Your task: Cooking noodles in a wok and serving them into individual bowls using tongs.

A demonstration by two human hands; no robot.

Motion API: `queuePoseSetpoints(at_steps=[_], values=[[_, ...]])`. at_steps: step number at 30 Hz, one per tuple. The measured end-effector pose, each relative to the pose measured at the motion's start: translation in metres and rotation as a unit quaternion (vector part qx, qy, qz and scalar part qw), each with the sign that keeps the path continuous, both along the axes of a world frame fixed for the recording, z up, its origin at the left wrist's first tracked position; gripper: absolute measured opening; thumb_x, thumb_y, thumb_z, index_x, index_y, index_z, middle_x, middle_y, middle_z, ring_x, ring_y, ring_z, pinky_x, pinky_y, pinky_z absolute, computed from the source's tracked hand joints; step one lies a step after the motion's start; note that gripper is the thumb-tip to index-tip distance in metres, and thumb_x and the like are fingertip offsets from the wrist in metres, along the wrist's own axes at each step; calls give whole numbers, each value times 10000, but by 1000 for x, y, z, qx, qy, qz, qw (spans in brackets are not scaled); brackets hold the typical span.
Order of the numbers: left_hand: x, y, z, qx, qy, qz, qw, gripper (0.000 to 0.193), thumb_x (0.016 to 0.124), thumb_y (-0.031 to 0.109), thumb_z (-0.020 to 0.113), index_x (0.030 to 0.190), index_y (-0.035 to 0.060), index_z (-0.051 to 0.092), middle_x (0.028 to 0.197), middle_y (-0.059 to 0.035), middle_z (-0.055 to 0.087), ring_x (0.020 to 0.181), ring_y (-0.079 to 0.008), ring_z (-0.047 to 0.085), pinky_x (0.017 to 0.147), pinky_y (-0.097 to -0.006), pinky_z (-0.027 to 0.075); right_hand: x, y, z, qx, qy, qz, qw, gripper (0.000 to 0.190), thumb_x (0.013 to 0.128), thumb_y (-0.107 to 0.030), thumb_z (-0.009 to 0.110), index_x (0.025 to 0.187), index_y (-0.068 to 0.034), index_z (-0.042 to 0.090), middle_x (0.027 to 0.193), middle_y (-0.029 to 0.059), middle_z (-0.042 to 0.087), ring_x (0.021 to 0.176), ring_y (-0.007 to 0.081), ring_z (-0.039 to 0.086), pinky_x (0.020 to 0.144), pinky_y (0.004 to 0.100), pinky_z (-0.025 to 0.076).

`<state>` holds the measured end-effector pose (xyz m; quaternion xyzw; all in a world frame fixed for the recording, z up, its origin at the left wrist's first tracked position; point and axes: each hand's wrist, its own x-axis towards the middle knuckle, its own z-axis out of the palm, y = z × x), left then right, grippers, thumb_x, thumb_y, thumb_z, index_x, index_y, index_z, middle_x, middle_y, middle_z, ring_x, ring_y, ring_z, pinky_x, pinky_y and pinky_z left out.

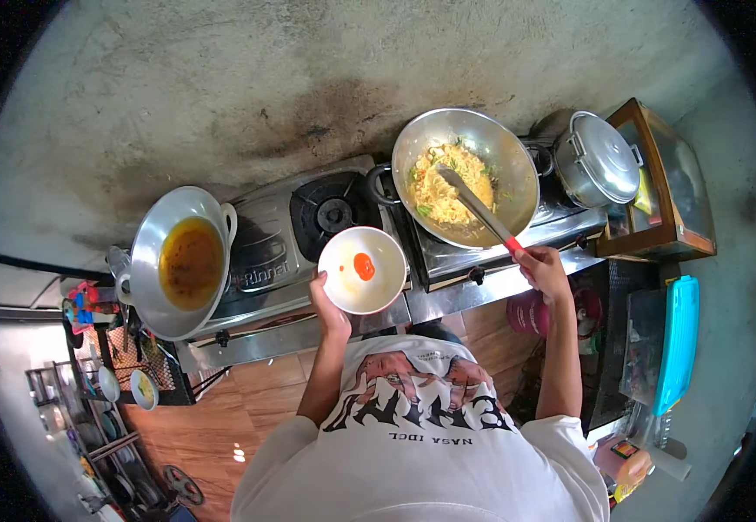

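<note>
My left hand (pixel 331 307) grips the rim of a white bowl (pixel 384 290) at the front of the stove. Inside the bowl lies a blob of red sauce (pixel 364 266). With my right hand (pixel 544 271) I hold a metal spatula or tongs (pixel 482 212) by its red handle end; which of the two it is I cannot tell. Its far end rests among cooked noodles (pixel 440 189) with green bits, in a metal wok (pixel 515 189). The wok stands on the right-hand stove (pixel 443 267).
To the left, a wok (pixel 144 261) contains brown oil (pixel 190 264). Between the woks is a bare burner (pixel 335 214). A lidded aluminium pot (pixel 596 160) and a wood-framed glass cabinet (pixel 661 196) stand right. Below them are a pink gas cylinder (pixel 528 313) and a blue-lidded box (pixel 676 346).
</note>
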<state>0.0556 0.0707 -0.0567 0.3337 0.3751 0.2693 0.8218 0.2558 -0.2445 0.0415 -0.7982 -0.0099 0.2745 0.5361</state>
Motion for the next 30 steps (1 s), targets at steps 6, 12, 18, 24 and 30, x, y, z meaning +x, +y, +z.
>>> queuePoseSetpoints(at_steps=[6, 12, 18, 24, 30], values=[[21, -21, 13, 5, -3, 36, 999, 501, 846, 398, 487, 1174, 24, 536, 1165, -96, 595, 1089, -224, 552, 952, -335, 385, 2, -28, 12, 92, 71, -19, 993, 247, 904, -220, 607, 821, 12, 628, 526, -38, 440, 408, 44, 344, 373, 216, 225], [52, -52, 30, 74, 44, 94, 992, 354, 844, 336, 487, 1079, 73, 513, 1066, -99, 586, 1014, -222, 575, 889, -346, 432, 38, -59, 34, 100, 68, 11, 993, 224, 919, -192, 584, 840, 15, 616, 527, -33, 445, 383, 34, 327, 359, 199, 220], [88, -86, 59, 145, 91, 197, 965, 298, 839, 248, 466, 1014, 14, 523, 936, -77, 540, 892, -179, 533, 812, -308, 426, 85, -84, 50, 101, 49, 42, 993, 222, 916, -187, 589, 813, 8, 621, 523, -31, 450, 385, 33, 330, 367, 198, 213], [107, -109, 69, 146, 97, 216, 961, 350, 845, 271, 445, 1073, 16, 521, 1016, -96, 556, 964, -205, 552, 843, -328, 427, 117, -96, 32, 80, 52, 79, 992, 229, 918, -211, 592, 825, -3, 618, 520, -36, 443, 395, 29, 325, 374, 201, 199], [131, -122, 90, 165, 93, 243, 951, 293, 860, 250, 457, 1004, 5, 525, 930, -79, 560, 879, -167, 555, 782, -287, 436, 143, -100, 52, 110, 53, 136, 983, 238, 921, -214, 585, 799, -11, 606, 514, -31, 445, 381, 30, 318, 361, 201, 208]])
